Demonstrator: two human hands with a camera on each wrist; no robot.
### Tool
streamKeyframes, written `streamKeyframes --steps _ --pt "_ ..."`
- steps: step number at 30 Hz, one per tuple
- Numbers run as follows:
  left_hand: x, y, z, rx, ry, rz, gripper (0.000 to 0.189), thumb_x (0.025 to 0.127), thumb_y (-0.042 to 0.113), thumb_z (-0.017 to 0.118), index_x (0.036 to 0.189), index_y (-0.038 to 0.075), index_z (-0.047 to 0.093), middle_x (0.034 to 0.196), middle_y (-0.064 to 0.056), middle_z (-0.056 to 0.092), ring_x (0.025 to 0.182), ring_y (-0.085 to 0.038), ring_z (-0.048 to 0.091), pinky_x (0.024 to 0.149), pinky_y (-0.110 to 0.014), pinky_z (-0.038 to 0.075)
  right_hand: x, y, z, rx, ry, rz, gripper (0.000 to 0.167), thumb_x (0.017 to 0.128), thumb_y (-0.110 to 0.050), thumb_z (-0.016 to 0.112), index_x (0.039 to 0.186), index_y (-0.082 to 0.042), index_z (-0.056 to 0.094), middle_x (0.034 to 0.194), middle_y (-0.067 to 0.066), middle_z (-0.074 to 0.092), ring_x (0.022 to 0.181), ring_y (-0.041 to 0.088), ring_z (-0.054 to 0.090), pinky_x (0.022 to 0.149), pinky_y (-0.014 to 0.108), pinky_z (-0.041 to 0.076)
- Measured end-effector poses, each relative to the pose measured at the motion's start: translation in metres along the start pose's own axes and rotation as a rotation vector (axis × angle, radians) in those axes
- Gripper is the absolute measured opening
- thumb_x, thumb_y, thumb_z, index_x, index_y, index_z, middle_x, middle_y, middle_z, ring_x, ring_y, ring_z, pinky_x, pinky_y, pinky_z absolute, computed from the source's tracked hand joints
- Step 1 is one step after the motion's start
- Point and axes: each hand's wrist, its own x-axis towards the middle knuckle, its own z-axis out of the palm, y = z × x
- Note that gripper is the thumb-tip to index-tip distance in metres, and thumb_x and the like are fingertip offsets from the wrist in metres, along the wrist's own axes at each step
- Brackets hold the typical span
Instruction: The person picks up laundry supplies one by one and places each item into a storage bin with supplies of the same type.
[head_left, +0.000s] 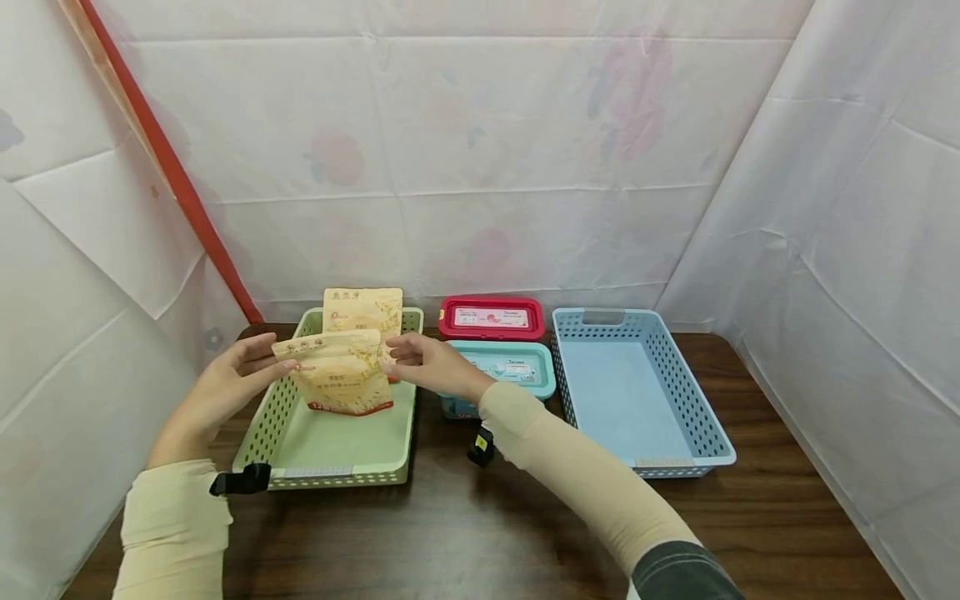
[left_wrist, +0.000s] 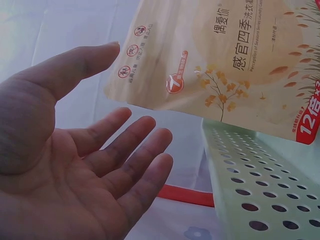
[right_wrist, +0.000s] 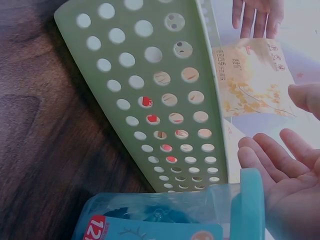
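Observation:
A cream-yellow laundry detergent pouch [head_left: 341, 375] stands upright, slightly tilted, in the green basket [head_left: 345, 442]. My left hand [head_left: 228, 387] is at its upper left corner. In the left wrist view, that hand's thumb and spread fingers flank the pouch corner [left_wrist: 200, 75] without curling round it. My right hand [head_left: 427, 362] is at the pouch's right edge, its fingers loosely extended. In the right wrist view, the right hand's [right_wrist: 295, 160] thumb and fingers are spread apart, with nothing between them. A second matching pouch [head_left: 363, 307] stands behind, against the basket's back wall, partly covered by the first.
Beside the green basket stand a teal-lidded tub [head_left: 517, 367] and, behind it, a red-lidded box [head_left: 491, 317]. A light blue basket [head_left: 630, 400] is further right. White patterned sheets [head_left: 487, 150] hang behind and at both sides of the dark wooden table [head_left: 480, 533].

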Motion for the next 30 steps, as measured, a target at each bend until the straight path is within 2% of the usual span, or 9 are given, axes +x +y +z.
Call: streamKeyframes --steps 8,13,15,17,20,23,26,30 --pt "-0.003 0.004 -0.001 -0.018 0.038 0.03 0.078 0.1 0.039 0.063 0.158 0.003 0.025 0.15 -0.026 0.039 0.131 -0.038 0.042 0.079 -0.007 0.041 -0.012 0.001 -0.005 0.034 0.002 0.001 0.057 0.095 -0.044 0.068 0.145 -0.024 0.051 0.14 -0.002 0.056 0.119 0.006 0.056 0.098 0.033 0.049" --pt "-0.006 0.005 -0.002 -0.015 0.065 0.032 0.078 0.1 0.04 0.063 0.158 0.004 0.025 0.151 -0.025 0.038 0.131 -0.038 0.042 0.078 -0.007 0.04 -0.017 0.003 -0.009 0.035 0.007 -0.012 0.053 0.095 -0.043 0.069 0.142 -0.024 0.053 0.139 0.003 0.057 0.118 0.006 0.056 0.097 0.032 0.049" --pt "-0.009 0.004 -0.002 -0.017 0.079 0.036 0.077 0.1 0.038 0.062 0.158 0.004 0.025 0.15 -0.025 0.039 0.127 -0.03 0.046 0.078 -0.007 0.041 -0.019 0.004 -0.011 0.039 0.003 -0.017 0.052 0.096 -0.042 0.069 0.142 -0.023 0.053 0.14 0.003 0.057 0.118 0.006 0.056 0.097 0.032 0.049" --pt "-0.012 0.003 -0.003 -0.019 0.094 0.044 0.075 0.101 0.036 0.062 0.157 0.002 0.027 0.148 -0.026 0.04 0.12 -0.016 0.05 0.078 -0.008 0.041 -0.021 0.005 -0.012 0.046 -0.003 -0.018 0.051 0.097 -0.04 0.068 0.143 -0.023 0.053 0.14 0.002 0.057 0.118 0.006 0.056 0.097 0.031 0.049" --pt "-0.015 0.002 -0.003 -0.019 0.116 0.064 0.072 0.101 0.032 0.063 0.155 0.0 0.029 0.144 -0.027 0.043 0.108 0.003 0.047 0.077 -0.008 0.042 -0.025 0.006 -0.014 0.053 -0.006 -0.024 0.051 0.098 -0.037 0.067 0.144 -0.023 0.052 0.137 -0.004 0.058 0.119 0.006 0.055 0.098 0.031 0.048" --pt "-0.018 0.003 -0.003 -0.015 0.132 0.08 0.069 0.101 0.03 0.063 0.154 -0.001 0.032 0.14 -0.025 0.045 0.104 0.008 0.045 0.077 -0.008 0.043 -0.028 0.007 -0.017 0.051 -0.008 -0.032 0.051 0.097 -0.038 0.067 0.144 -0.023 0.052 0.134 -0.009 0.058 0.119 0.006 0.055 0.099 0.031 0.047" --pt "-0.02 0.004 -0.005 -0.015 0.15 0.097 0.066 0.101 0.029 0.064 0.152 -0.001 0.035 0.135 -0.018 0.049 0.103 0.006 0.048 0.077 -0.009 0.044 -0.03 0.007 -0.019 0.044 -0.015 -0.038 0.052 0.097 -0.04 0.068 0.144 -0.024 0.052 0.133 -0.011 0.058 0.119 0.006 0.055 0.099 0.03 0.047" --pt "-0.022 0.005 -0.005 -0.032 0.175 0.121 0.059 0.1 0.027 0.065 0.148 0.003 0.041 0.124 0.001 0.054 0.102 0.003 0.052 0.077 -0.009 0.045 -0.032 0.007 -0.022 0.043 -0.021 -0.041 0.049 0.097 -0.038 0.068 0.143 -0.027 0.053 0.133 -0.011 0.058 0.119 0.006 0.055 0.098 0.031 0.048"
